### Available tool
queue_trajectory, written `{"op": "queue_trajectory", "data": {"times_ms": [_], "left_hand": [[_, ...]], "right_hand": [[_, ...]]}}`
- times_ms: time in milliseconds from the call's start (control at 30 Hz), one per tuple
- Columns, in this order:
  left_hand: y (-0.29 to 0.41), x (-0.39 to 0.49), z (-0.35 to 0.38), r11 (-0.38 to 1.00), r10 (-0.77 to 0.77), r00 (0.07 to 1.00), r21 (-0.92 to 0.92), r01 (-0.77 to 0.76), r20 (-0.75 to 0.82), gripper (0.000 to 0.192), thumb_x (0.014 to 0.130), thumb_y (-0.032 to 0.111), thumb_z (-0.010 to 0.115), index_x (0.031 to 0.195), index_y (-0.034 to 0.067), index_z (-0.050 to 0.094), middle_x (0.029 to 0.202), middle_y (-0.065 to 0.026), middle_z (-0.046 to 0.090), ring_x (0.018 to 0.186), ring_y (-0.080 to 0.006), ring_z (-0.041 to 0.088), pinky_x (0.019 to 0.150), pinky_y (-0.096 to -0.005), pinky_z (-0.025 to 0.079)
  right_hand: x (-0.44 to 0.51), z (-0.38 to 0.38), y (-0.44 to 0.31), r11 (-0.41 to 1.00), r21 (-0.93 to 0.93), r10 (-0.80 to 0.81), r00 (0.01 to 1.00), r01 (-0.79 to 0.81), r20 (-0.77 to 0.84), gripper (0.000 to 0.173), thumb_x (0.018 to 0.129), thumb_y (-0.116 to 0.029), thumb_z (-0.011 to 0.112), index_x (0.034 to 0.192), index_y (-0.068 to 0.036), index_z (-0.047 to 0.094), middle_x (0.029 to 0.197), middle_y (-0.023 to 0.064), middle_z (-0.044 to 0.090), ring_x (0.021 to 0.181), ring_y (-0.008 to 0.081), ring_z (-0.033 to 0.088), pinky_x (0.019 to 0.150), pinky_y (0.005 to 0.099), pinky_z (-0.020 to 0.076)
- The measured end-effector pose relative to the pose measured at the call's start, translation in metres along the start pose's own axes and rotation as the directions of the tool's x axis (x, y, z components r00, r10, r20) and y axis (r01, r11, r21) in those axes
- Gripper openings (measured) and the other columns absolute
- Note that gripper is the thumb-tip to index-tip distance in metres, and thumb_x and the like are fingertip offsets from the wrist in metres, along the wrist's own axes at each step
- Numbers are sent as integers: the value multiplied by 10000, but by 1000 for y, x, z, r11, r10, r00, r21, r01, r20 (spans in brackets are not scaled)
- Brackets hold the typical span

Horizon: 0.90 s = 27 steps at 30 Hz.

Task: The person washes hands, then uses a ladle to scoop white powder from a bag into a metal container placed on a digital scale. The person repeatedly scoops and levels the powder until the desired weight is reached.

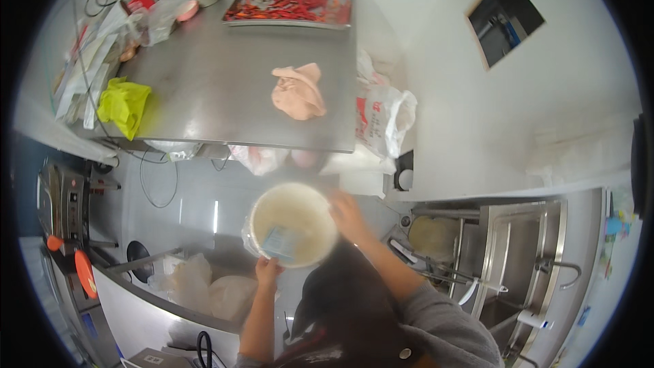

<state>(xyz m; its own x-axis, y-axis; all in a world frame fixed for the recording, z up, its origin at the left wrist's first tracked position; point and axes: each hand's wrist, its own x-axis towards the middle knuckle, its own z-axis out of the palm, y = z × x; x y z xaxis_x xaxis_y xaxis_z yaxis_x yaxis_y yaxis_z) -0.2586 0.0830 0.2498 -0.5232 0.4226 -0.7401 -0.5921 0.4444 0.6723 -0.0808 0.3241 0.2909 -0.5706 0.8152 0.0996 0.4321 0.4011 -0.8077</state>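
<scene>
Before me, between my arms, is a round white bucket [312,203] lined with a clear plastic bag and holding something pale, its texture blurred. Inside, near the lower left of the rim, a light-blue packet or card [279,243] bears writing. My left hand [269,268] grips the rim beside this blue item; whether the fingers hold the rim, the bag or the packet's corner is too small to tell. My right hand [347,214] is closed over the bucket's right rim, blurred.
A steel table [219,71] stands ahead with a crumpled pink cloth [299,92], a tray of red chillies [291,4] and a yellow-green plastic bag [123,106]. Plastic bags [383,117] hang at its right side. A steel sink [500,250] is on the right, a steel counter [168,317] lower left.
</scene>
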Motion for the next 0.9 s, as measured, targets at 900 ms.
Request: {"op": "queue_trajectory", "data": {"times_ms": [900], "left_hand": [[-453,263,307,791,-160,926,606,-86,341,313,816,209,620,1084,55,569,934,-103,642,838,-216,626,703,-347,500]], "right_hand": [[-422,-61,275,15,314,881,161,-949,446,534,949,-309,409,1373,12,364,1126,121,613,1067,204,569,938,336,440]]}}
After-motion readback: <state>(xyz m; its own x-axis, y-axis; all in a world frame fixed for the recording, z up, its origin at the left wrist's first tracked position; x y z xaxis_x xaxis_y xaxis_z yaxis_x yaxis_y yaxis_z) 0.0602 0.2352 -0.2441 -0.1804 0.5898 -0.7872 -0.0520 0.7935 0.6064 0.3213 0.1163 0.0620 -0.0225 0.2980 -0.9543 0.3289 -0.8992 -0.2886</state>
